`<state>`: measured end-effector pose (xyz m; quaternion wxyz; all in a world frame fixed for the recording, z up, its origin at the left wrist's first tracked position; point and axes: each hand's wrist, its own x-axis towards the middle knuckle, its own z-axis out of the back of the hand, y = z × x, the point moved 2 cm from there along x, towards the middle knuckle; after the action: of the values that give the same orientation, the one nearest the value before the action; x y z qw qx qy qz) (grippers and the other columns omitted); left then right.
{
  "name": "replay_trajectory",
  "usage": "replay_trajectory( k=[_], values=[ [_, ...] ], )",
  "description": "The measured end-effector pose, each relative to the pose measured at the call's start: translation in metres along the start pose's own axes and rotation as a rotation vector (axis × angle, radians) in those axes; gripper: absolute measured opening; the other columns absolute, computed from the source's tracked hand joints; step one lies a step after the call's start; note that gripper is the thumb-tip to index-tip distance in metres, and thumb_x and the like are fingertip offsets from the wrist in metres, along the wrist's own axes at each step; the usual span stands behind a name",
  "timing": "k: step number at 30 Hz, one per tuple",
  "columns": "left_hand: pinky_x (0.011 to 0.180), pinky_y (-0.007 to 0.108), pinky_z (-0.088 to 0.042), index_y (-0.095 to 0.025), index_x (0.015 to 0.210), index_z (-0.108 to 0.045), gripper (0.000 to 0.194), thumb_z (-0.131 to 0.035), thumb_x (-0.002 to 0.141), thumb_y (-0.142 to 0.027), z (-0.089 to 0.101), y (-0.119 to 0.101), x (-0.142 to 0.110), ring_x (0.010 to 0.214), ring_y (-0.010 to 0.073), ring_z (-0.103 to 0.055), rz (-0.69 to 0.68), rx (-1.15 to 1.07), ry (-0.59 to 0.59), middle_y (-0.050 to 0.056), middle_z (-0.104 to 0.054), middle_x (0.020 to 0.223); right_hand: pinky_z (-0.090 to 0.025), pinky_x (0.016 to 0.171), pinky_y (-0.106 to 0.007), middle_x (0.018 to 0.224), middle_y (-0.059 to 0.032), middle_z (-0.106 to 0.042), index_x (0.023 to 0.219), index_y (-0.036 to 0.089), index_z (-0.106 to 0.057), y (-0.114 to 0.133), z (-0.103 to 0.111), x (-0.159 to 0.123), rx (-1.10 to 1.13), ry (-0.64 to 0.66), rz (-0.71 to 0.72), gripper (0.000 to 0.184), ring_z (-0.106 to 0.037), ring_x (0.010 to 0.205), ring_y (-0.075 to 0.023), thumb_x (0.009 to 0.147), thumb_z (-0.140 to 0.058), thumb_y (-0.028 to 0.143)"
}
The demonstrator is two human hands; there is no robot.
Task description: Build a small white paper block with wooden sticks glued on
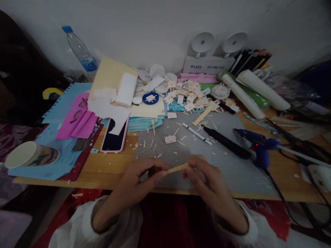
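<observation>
A thin, pale wooden strip (177,168) is held between my two hands above the front of the grey mat (232,172). My left hand (143,177) pinches its left end between thumb and fingertips. At the other end, my right hand (207,179) is closed on it in a similar pinch. Just beyond my hands lie a small piece of whitish card (170,139), a white pen (197,133) and scattered slivers of wood. Farther back is a pile of small pale pieces with dark dots (190,96).
To the right are a blue glue gun (261,144) with a cord and a black pen-shaped tool (226,142). A phone (115,136), a paper cup (32,155) lying on its side and pink paper (77,119) are on the left. A water bottle (80,50) stands behind.
</observation>
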<state>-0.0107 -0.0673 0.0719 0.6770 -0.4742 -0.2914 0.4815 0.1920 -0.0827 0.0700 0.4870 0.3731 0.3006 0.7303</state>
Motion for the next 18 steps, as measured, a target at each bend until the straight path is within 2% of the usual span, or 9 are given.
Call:
replay_trajectory(
  k=[2,6,10,14,18],
  values=[
    [0.058,0.026,-0.048,-0.025,0.092,-0.07,0.012,-0.061,0.084,-0.028,0.0,0.002,0.0,0.065,0.0153,-0.062,0.012,-0.047,-0.01,0.0,-0.068,0.072,-0.043,0.062,-0.026,0.065,0.0006,-0.057,0.07,0.021,-0.054,-0.002,0.0,0.001,0.039,0.03,-0.016,0.027,-0.054,0.064,-0.0136,0.095,-0.045,0.028],
    [0.063,0.028,-0.054,-0.023,0.094,-0.068,0.012,-0.062,0.083,-0.026,0.001,0.009,0.002,0.069,0.0164,-0.067,0.049,-0.185,-0.056,0.001,-0.071,0.076,-0.043,0.063,-0.026,0.065,0.0003,-0.058,0.069,0.02,-0.055,-0.012,0.003,-0.009,0.111,0.074,-0.093,0.029,-0.055,0.065,-0.0135,0.094,-0.047,0.03],
    [0.059,0.025,-0.054,-0.022,0.091,-0.068,0.011,-0.063,0.082,-0.024,0.003,0.018,0.007,0.065,0.0147,-0.066,0.046,-0.219,-0.122,0.001,-0.07,0.073,-0.042,0.059,-0.023,0.064,0.0004,-0.058,0.066,0.019,-0.056,-0.027,0.005,-0.021,0.171,0.117,-0.242,0.035,-0.055,0.063,-0.0118,0.096,-0.045,0.035],
    [0.059,0.025,-0.053,-0.021,0.091,-0.067,0.011,-0.059,0.084,-0.023,0.006,0.031,0.008,0.065,0.0139,-0.065,0.028,-0.117,-0.249,0.002,-0.07,0.075,-0.039,0.053,-0.022,0.059,0.0015,-0.053,0.064,0.019,-0.055,-0.045,0.012,-0.027,0.192,0.107,-0.434,0.039,-0.05,0.057,-0.0108,0.094,-0.046,0.042],
    [0.067,0.028,-0.052,-0.021,0.093,-0.067,0.012,-0.057,0.087,-0.022,-0.001,0.039,0.004,0.07,0.0149,-0.065,-0.024,0.082,-0.262,0.001,-0.069,0.079,-0.035,0.05,-0.022,0.058,0.0023,-0.048,0.068,0.019,-0.057,-0.062,0.017,-0.028,0.211,0.135,-0.514,0.038,-0.045,0.055,-0.0106,0.093,-0.047,0.046]
  ],
)
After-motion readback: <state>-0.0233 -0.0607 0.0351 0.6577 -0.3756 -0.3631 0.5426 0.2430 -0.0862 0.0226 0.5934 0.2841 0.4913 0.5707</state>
